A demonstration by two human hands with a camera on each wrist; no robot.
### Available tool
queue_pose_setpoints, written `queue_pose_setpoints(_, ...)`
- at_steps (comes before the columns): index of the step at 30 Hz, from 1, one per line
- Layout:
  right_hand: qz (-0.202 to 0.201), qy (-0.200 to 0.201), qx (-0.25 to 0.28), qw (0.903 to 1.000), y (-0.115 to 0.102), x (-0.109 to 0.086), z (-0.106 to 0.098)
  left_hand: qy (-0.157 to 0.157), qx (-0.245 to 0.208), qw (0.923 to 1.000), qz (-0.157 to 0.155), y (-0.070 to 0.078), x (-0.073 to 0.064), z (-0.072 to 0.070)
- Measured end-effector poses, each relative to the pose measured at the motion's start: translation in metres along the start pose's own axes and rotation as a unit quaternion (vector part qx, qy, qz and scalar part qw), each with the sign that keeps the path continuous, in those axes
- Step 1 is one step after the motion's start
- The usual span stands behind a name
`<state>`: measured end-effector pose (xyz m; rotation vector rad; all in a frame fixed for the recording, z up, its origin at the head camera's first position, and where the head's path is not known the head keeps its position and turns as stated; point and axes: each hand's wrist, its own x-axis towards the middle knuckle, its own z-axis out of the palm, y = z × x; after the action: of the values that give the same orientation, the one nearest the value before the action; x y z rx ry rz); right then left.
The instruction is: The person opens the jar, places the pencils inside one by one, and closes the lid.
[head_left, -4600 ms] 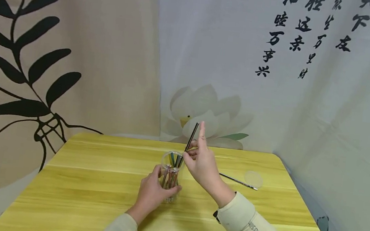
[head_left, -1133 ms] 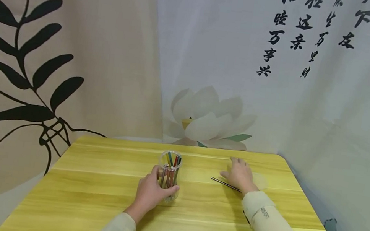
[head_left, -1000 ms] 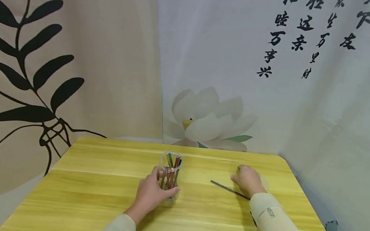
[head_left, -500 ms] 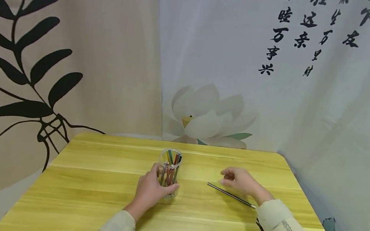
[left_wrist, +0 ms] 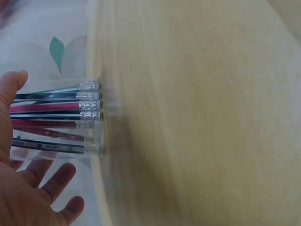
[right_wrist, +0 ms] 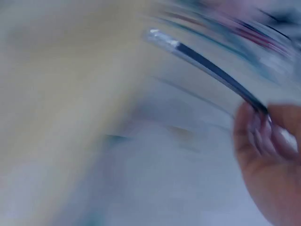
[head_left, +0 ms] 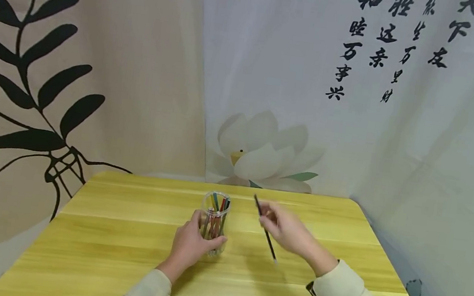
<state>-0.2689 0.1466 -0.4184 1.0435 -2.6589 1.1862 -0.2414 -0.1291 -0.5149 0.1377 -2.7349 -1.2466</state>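
A clear plastic cup (head_left: 203, 203) stands on the wooden table, left of the middle in the head view. Several pencils (left_wrist: 51, 107) in dark, red and green stand in it, their metal-banded eraser ends at the bottom. My left hand (head_left: 191, 245) holds the cup's side, thumb and fingers around it. Right of the cup, my right hand (head_left: 291, 231) pinches a dark pencil (head_left: 269, 241) above the table. This pencil is tilted, its eraser end low and toward me. The right wrist view is blurred, but the pencil (right_wrist: 216, 73) shows between thumb and fingers.
The yellow wood-grain table (head_left: 117, 252) reaches back to a hanging cloth (head_left: 264, 72) printed with a lotus, leaves and writing. The table's right edge slopes away beyond my right sleeve (head_left: 344, 289).
My right hand has picked the dark pencil up off the table and brought it left, toward the cup. Earlier it was among the pencils at the cup. My left hand has kept its hold.
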Motion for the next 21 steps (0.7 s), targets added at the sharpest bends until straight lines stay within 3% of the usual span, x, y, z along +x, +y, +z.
queue_pose_setpoints(2,-0.052,0.106,0.063,0.991,-0.037,0.02,-0.018,-0.002,0.001,1.0,0.002,-0.002,0.0,-0.004)
queue_pose_setpoints(4,-0.117,0.187,0.108,0.9695,-0.068,0.035,-0.028,-0.007,-0.003,1.0,0.001,-0.001,-0.002,-0.007)
queue_pose_setpoints(6,-0.168,0.229,0.12,0.9514,-0.086,0.045,-0.028,-0.02,-0.008,0.9998,0.004,0.0,-0.005,-0.009)
queue_pose_setpoints(8,-0.197,0.246,0.098,0.9439,-0.089,0.05,-0.018,-0.04,-0.022,0.9989,0.013,0.002,-0.009,-0.009)
queue_pose_setpoints(13,-0.209,0.245,-0.023,0.9464,-0.063,0.035,0.022,-0.091,-0.044,0.9928,0.065,0.007,-0.017,-0.006)
queue_pose_setpoints(17,-0.191,0.193,-0.108,0.9563,-0.039,0.016,0.037,-0.103,-0.042,0.9904,0.082,0.008,-0.018,-0.006)
queue_pose_setpoints(19,-0.131,0.157,-0.096,0.9742,-0.025,0.011,0.032,-0.106,-0.045,0.9903,0.078,0.008,-0.017,-0.005)
queue_pose_setpoints(21,-0.038,0.13,-0.08,0.9875,-0.006,0.009,0.021,-0.104,-0.047,0.9911,0.069,0.006,-0.017,-0.004)
